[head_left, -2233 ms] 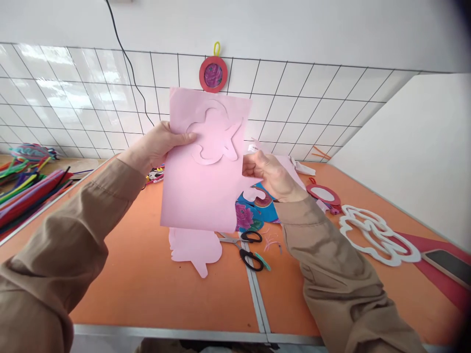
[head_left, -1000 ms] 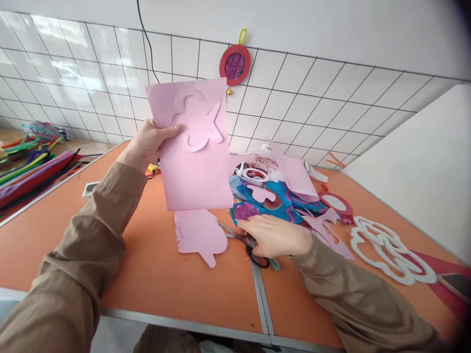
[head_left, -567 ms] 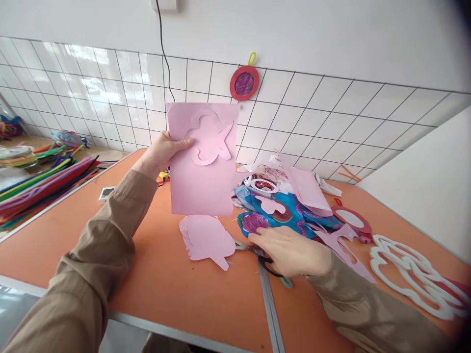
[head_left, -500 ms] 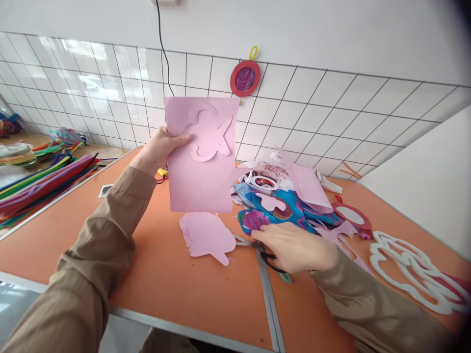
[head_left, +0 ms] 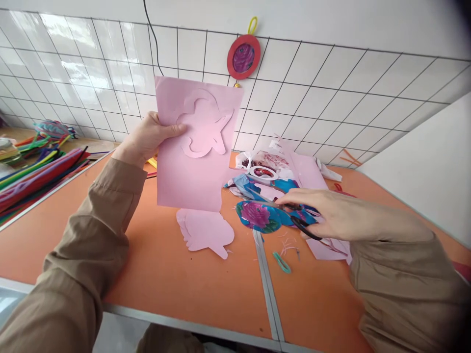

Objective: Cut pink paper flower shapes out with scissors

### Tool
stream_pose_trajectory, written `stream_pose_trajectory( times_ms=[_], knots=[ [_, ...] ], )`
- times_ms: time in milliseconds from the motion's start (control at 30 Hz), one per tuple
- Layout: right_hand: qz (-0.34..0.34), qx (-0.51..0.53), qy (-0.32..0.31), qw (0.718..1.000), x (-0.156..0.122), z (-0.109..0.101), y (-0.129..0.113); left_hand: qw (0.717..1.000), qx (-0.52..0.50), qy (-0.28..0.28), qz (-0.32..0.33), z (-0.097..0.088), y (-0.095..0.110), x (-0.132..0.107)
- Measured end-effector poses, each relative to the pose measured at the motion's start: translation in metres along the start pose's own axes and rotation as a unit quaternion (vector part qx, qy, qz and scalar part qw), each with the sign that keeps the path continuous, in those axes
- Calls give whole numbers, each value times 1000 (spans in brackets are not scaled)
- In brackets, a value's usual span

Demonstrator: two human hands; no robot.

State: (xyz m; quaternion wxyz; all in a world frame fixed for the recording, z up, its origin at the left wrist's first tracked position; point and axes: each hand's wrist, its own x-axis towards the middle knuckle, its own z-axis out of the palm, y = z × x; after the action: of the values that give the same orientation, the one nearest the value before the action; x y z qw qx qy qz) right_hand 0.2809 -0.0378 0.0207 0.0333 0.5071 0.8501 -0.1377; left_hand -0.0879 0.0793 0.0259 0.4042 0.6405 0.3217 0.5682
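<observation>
My left hand pinches a pink paper sheet upright above the orange table, thumb on its front beside a curvy outline marked near the top. My right hand is closed round black-handled scissors, lifted off the table over a blue flowered cut-out, blades pointing left. A pink cut shape lies flat under the sheet.
Paper scraps and flowered paper pile behind my right hand. Pipe cleaners lie on the left. A red round ornament hangs on the tiled wall. A small teal piece lies by the table seam.
My right hand left the sheet, went down to the scissors on the table, closed on them and lifted them to the right. My left hand kept the sheet up.
</observation>
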Motion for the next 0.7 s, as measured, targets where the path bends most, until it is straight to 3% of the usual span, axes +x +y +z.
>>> stream_pose_trajectory(
  times_ms=[100,267,333,567,700],
  knots=[
    [18,33,23,999,3,-1,-3,1000,2,2,-2,5,2,-1],
    [-37,54,176,982,4,1,-8,1000,2,1,-8,15,11,-8],
    [-39,44,204,977,3,1,-9,1000,-1,-10,-14,21,17,-12],
    [-96,166,175,966,3,2,-8,998,5,-63,-10,44,30,-28],
    [-119,177,163,963,4,2,-10,997,15,-73,-21,54,36,-35]
  ],
)
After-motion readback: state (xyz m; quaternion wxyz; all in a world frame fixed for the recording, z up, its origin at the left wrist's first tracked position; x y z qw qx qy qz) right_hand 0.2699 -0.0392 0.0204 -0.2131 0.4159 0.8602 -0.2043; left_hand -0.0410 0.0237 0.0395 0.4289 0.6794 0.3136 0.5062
